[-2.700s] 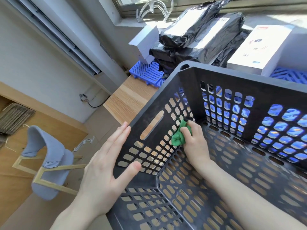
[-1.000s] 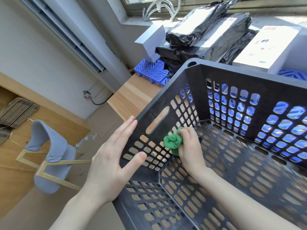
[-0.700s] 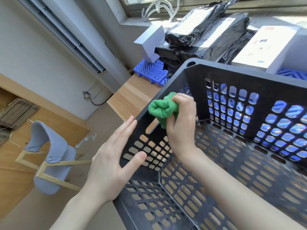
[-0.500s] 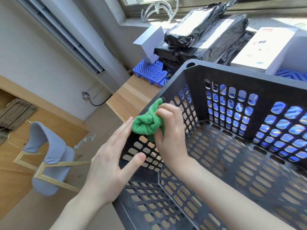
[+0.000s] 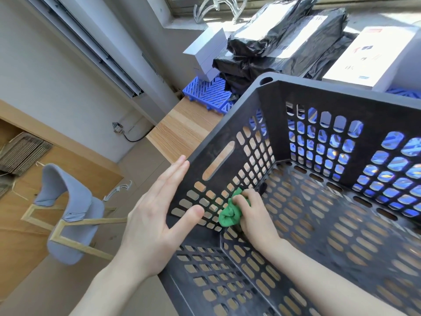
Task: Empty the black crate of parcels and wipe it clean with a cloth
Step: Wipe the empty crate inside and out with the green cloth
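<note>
**Black crate** [image 5: 385, 103]: perforated plastic, filling the centre and right of the frame. It stands on a wooden desk [image 5: 180, 131].

**Left hand** [image 5: 155, 222]: lower centre, flat and unclenched. The straight fingers lie along the outer edge of the crate's left wall, and the thumb lies across its perforated face.

**Right hand** [image 5: 255, 215]: inside the crate, fingers curled round a bunched green cloth [image 5: 230, 215]. It presses the cloth to the foot of the left wall, near the lower corner. Whether the cloth also touches the crate floor is hard to tell.

**Parcels** [image 5: 262, 42]: black bags with white labels, stacked outside the crate at top centre, beyond its far rim, on a blue grid mat [image 5: 205, 92].

**White boxes:** a small box [image 5: 205, 53] just left of the stack, and a large box [image 5: 376, 49] at upper right.

**Grey chair** [image 5: 68, 213]: lower left, on the floor.
</note>
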A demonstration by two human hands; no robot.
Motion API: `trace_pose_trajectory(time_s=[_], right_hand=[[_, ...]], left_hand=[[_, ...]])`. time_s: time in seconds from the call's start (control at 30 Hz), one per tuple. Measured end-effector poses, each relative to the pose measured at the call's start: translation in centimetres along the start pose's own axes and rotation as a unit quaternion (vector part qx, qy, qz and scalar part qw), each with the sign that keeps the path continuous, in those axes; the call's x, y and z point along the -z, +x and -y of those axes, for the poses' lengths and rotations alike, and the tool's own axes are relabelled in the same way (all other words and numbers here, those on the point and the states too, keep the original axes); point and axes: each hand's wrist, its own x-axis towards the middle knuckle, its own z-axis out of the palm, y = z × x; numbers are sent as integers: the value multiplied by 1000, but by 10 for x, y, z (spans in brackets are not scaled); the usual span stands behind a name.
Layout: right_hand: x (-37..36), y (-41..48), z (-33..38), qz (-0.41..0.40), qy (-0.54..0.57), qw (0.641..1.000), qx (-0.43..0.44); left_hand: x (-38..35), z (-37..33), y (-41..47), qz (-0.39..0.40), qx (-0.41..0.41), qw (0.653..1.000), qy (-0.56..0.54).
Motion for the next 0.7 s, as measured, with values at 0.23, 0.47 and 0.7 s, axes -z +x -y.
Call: trace_pose_trajectory(time_s=[0.23,0.47,0.7], right_hand=[[29,25,49,-147,124,981,32],[39,59,91,-256,86,957,102],[-8,2,20,-93,-46,981,165]], left_hand=[[-1,3,0,-7,-6,1000,-13],[0,3,-1,-14,4,999,-36],[1,1,-1,-12,3,1000,-26]])
